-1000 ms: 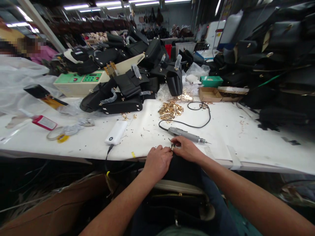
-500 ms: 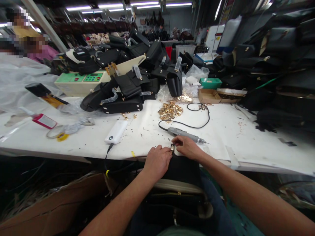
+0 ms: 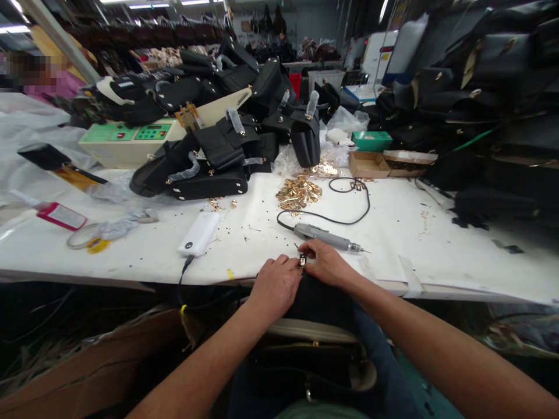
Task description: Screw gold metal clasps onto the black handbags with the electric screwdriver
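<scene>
The bag [image 3: 325, 299], judged light and soft, was best held beside its clasp [image 3: 302, 261], where it was pinched by left hand [image 3: 276, 285] and right hand [image 3: 325, 262]

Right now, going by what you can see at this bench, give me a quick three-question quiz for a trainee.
1. True or false: the grey screwdriver lies on the white table.
2. Which colour is the bottle at the table's left side? (a) green (b) red (c) blue
3. Fill the gap: the small metal fitting sits between the left hand and the ____.

Key: 1 true; 2 b; 3 right hand.
</scene>
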The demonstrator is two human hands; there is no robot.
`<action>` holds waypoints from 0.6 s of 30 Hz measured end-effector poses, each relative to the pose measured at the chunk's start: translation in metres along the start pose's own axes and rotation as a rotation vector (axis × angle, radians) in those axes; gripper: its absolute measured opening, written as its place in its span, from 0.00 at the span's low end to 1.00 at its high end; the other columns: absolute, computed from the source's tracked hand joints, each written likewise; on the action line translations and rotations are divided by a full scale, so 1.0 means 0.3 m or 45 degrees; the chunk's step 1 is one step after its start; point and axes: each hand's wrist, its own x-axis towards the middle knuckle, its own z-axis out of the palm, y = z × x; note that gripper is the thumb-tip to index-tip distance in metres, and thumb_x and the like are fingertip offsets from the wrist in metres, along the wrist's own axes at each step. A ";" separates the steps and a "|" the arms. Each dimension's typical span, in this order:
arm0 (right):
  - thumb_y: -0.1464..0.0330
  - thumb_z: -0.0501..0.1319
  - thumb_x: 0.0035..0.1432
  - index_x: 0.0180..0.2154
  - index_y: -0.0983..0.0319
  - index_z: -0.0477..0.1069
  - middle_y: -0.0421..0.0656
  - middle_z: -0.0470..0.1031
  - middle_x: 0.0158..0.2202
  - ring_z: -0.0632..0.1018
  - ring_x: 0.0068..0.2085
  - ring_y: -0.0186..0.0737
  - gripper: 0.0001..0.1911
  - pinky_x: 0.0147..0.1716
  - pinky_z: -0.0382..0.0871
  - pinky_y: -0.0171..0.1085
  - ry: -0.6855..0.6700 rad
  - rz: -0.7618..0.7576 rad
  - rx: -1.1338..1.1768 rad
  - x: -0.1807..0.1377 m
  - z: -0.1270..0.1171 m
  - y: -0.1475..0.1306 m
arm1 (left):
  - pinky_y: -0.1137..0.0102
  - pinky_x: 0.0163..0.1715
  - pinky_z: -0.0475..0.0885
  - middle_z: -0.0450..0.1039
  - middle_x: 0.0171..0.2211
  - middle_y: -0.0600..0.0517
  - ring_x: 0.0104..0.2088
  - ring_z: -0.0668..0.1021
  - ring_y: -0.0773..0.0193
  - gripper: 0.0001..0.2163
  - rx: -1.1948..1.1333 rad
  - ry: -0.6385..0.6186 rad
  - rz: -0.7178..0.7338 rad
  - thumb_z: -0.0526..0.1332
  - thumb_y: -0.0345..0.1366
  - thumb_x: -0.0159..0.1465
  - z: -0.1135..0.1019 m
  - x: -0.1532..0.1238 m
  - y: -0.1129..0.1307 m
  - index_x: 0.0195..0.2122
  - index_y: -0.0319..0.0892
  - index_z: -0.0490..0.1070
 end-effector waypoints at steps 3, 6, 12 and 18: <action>0.78 0.64 0.46 0.46 0.65 0.75 0.45 0.74 0.41 0.73 0.41 0.41 0.22 0.42 0.68 0.37 0.009 0.045 -0.031 0.004 0.009 -0.007 | 0.58 0.41 0.70 0.76 0.44 0.49 0.46 0.73 0.53 0.09 -0.009 -0.027 0.011 0.54 0.32 0.71 -0.007 0.002 0.002 0.42 0.43 0.74; 0.77 0.65 0.46 0.47 0.65 0.75 0.45 0.75 0.42 0.74 0.41 0.41 0.23 0.42 0.68 0.36 0.007 0.060 -0.013 0.003 0.011 -0.006 | 0.57 0.42 0.71 0.76 0.43 0.49 0.46 0.74 0.53 0.09 -0.025 -0.032 0.008 0.54 0.32 0.71 -0.015 -0.006 0.010 0.43 0.43 0.74; 0.78 0.62 0.51 0.46 0.65 0.75 0.44 0.77 0.40 0.75 0.39 0.39 0.19 0.41 0.69 0.35 0.053 0.007 0.081 -0.004 0.009 0.004 | 0.56 0.49 0.72 0.75 0.49 0.46 0.52 0.73 0.52 0.10 -0.089 0.027 -0.055 0.57 0.30 0.68 -0.012 -0.025 0.040 0.49 0.41 0.72; 0.78 0.60 0.51 0.44 0.64 0.77 0.44 0.78 0.38 0.76 0.37 0.40 0.18 0.40 0.69 0.36 0.096 -0.042 0.074 -0.007 0.020 -0.003 | 0.53 0.54 0.72 0.73 0.58 0.46 0.56 0.73 0.50 0.14 -0.203 0.102 -0.149 0.61 0.32 0.64 0.016 -0.031 0.043 0.51 0.42 0.73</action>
